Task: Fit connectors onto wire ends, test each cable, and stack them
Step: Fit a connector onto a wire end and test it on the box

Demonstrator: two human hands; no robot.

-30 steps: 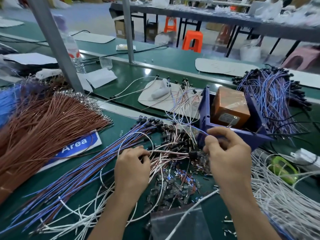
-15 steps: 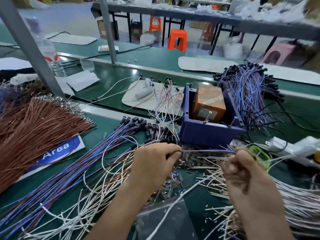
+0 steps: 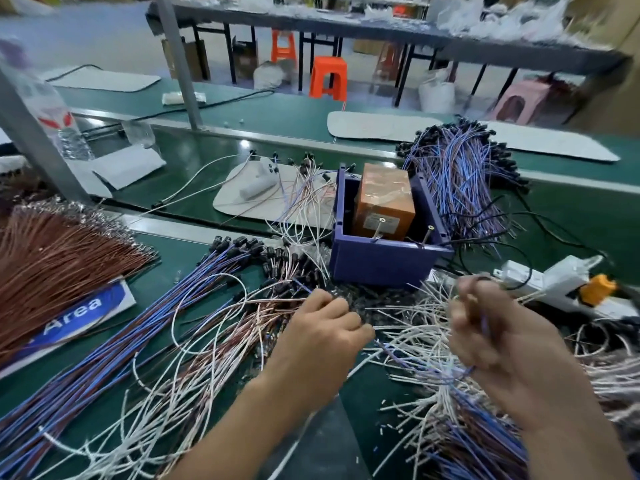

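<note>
The right grip (image 3: 498, 341) is pinching a blue wire (image 3: 484, 323) that is hanging toward the table (image 3: 353, 396). The left grip (image 3: 322, 341) is curling over the connectors (image 3: 381, 303), apart from that wire. Whether it is pinching anything, I cannot tell.

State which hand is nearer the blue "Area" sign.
Left. The left hand sits right of the Area sign; the right hand, gripping a blue wire, is farther right.

Two hands (image 3: 322, 337) (image 3: 498, 344), one blue box (image 3: 381, 265), two stools (image 3: 327, 81) (image 3: 284, 46)
</note>
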